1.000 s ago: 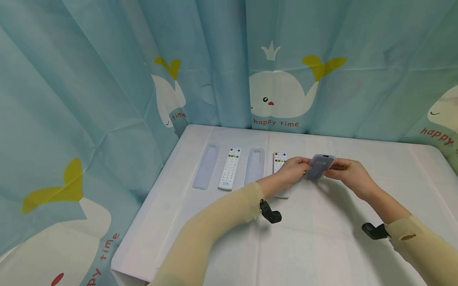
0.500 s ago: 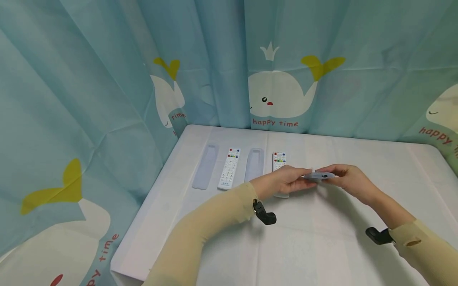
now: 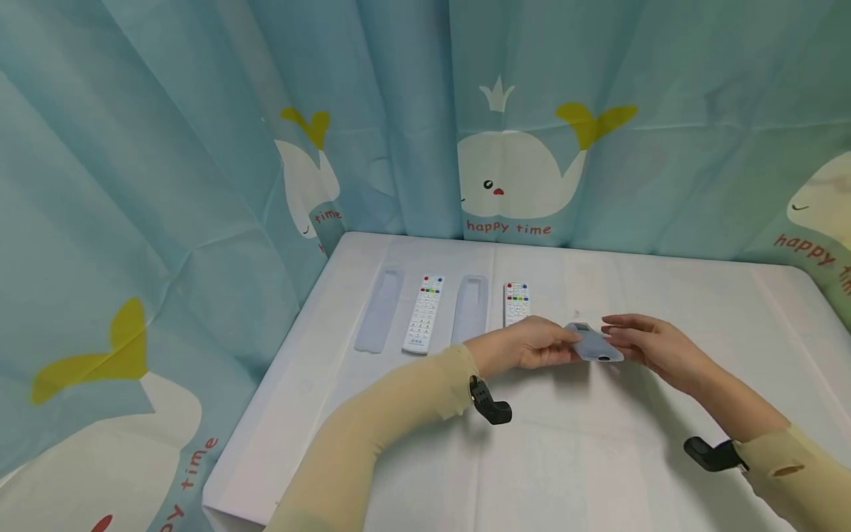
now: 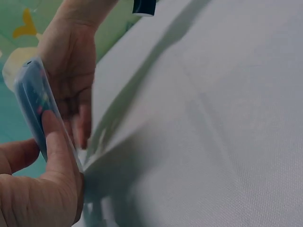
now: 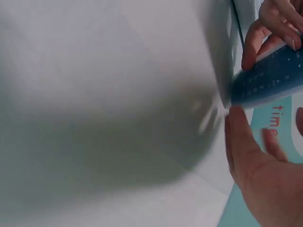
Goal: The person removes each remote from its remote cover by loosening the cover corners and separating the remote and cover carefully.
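My left hand (image 3: 528, 343) pinches a remote control in a translucent bluish cover (image 3: 594, 345) above the table. Coloured buttons show faintly through the cover (image 4: 35, 97) in the left wrist view, where thumb and fingers hold its lower part. My right hand (image 3: 658, 351) is just right of the covered remote, fingers extended and slightly bent. In the right wrist view a fingertip of the right hand (image 5: 265, 170) is close to the end of the covered remote (image 5: 270, 78); I cannot tell whether they touch. Beyond my left hand lies a white remote (image 3: 516, 301), its lower part hidden.
Left of that remote, an unfilled translucent cover (image 3: 470, 307), another white remote (image 3: 423, 314) and a second translucent cover (image 3: 380, 310) lie in a row on the white-covered table (image 3: 565, 458). A blue whale-print curtain (image 3: 399, 111) hangs behind and at the left.
The covered remote has turned from upright to nearly flat, its holed end now toward me, and come slightly lower. My right hand, which held it before, has let go.
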Demonstrator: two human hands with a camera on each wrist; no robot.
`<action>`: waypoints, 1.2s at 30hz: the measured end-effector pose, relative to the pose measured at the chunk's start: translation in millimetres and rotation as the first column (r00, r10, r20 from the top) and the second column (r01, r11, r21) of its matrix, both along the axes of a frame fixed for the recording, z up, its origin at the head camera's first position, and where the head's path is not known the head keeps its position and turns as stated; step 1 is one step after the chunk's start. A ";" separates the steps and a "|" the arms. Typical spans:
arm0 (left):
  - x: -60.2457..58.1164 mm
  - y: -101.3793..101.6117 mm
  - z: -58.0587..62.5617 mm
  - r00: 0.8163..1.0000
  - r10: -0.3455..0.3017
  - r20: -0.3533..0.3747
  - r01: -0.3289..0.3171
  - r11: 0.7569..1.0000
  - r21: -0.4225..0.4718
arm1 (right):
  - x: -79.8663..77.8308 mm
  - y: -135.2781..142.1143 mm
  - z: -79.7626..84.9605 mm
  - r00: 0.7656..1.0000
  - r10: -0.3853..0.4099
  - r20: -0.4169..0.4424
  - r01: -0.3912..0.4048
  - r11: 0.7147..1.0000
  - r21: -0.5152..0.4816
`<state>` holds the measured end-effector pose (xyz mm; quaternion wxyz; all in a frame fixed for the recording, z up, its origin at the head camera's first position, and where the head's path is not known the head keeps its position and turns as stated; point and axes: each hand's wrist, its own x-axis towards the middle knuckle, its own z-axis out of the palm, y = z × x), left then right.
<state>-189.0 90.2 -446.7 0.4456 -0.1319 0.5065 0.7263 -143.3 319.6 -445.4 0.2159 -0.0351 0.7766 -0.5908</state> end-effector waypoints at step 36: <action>9.5 0.9 4.0 0.745 -0.294 -0.598 0.024 0.909 -0.417 | -1.5 -28.7 -5.2 0.996 -0.036 -0.087 0.043 0.996 0.074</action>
